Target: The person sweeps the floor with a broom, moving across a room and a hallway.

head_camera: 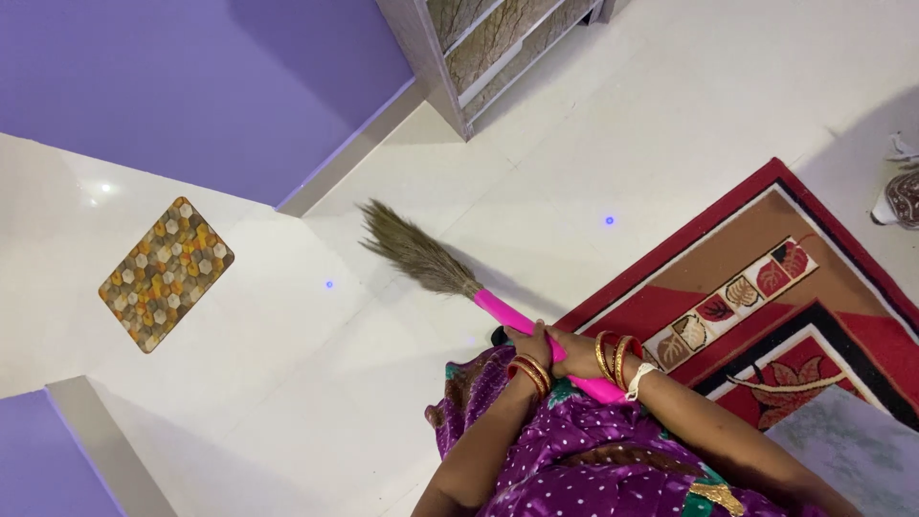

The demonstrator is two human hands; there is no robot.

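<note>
A broom with brown grass bristles [412,251] and a bright pink handle [500,310] slants across the white tiled floor [287,364]. Both my hands grip the handle close together. My left hand [532,347] sits higher up the handle, nearer the bristles. My right hand [576,354] holds just behind it, and the handle's end pokes out under that wrist. Both wrists wear red and gold bangles. The bristle tip lies on the floor near the base of a purple wall [191,86].
A red, brown and black patterned rug [766,287] covers the floor on the right. A small hexagon-patterned mat [165,273] lies at the left. A shelf unit [498,43] stands at the top. A small object [900,196] sits at the right edge.
</note>
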